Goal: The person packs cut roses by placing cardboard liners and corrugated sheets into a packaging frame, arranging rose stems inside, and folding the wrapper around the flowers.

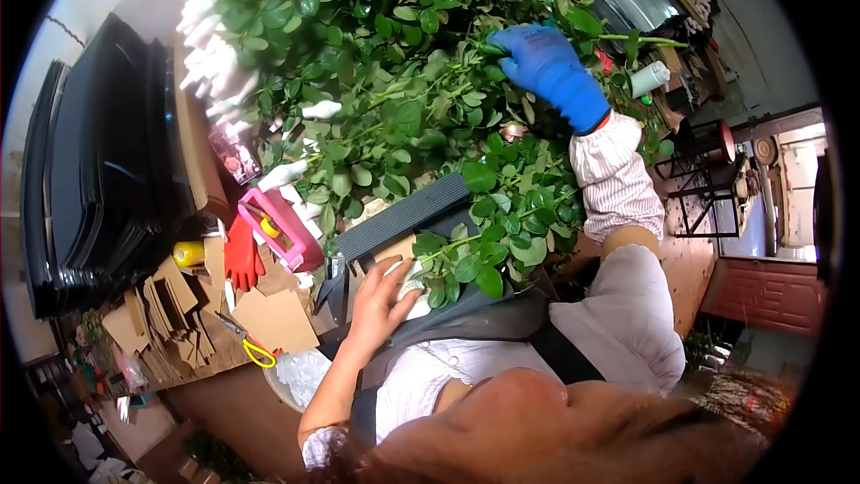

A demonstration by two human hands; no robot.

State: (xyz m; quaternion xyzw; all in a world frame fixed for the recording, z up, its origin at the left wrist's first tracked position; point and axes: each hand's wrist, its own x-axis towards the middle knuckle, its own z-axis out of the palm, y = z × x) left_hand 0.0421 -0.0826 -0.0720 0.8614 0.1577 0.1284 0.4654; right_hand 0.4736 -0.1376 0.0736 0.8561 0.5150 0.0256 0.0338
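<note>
My bare left hand [383,303] curls around a white netted sleeve [412,285] at the end of a leafy rose stem [484,260]. That stem lies across a dark padded surface close to my body. Farther off, my right hand [545,72], in a blue glove, is closed around a leafy green stem [493,52] in the big heap of rose stems [376,36]. Leaves partly hide its fingertips. Several white-sleeved heads [215,63] stick out on the heap's left side. A ridged dark grey bar [403,213] sits between my hands.
Left of the heap are a pink holder [279,231], a red glove [242,253], yellow-handled scissors [255,350] and cardboard pieces [273,318]. Black sheets [112,161] stand stacked at the far left. A white roll [649,79] lies right of my gloved hand.
</note>
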